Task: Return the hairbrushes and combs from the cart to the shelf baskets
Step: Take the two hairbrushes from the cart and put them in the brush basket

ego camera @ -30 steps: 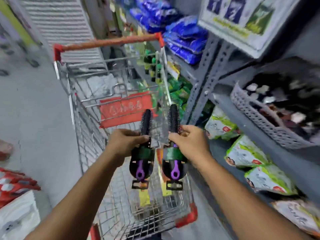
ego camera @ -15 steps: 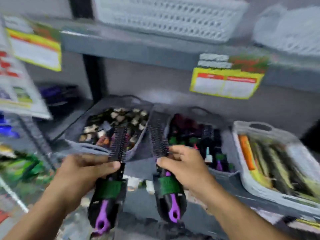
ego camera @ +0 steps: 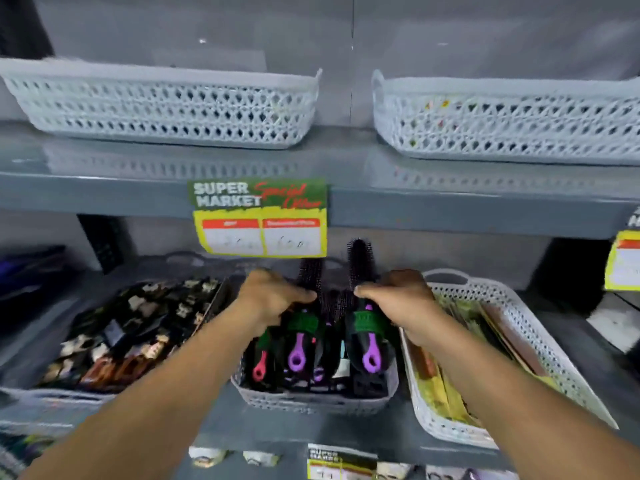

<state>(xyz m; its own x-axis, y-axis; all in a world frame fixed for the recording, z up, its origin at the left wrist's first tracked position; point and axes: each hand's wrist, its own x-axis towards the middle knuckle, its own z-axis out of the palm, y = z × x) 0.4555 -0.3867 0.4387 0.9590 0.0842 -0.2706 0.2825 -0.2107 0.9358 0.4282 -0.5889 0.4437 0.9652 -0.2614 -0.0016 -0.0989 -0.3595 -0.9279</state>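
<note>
My left hand (ego camera: 273, 299) and right hand (ego camera: 401, 299) each gripped a brush (ego camera: 303, 327), (ego camera: 363, 327) over the middle basket (ego camera: 311, 400); my fingers hid their shafts, and motion blur smeared the bristles.

Both bare forearms reach forward and converge toward the middle. The left hand (ego camera: 268, 297) is curled closed, its fingers (ego camera: 301, 296) wrapped round a black round-bristled hairbrush with a purple handle (ego camera: 300, 336). The right hand (ego camera: 398, 299) grips a matching second purple-handled hairbrush (ego camera: 363, 327), knuckles up, thumb pointing inward.
</note>
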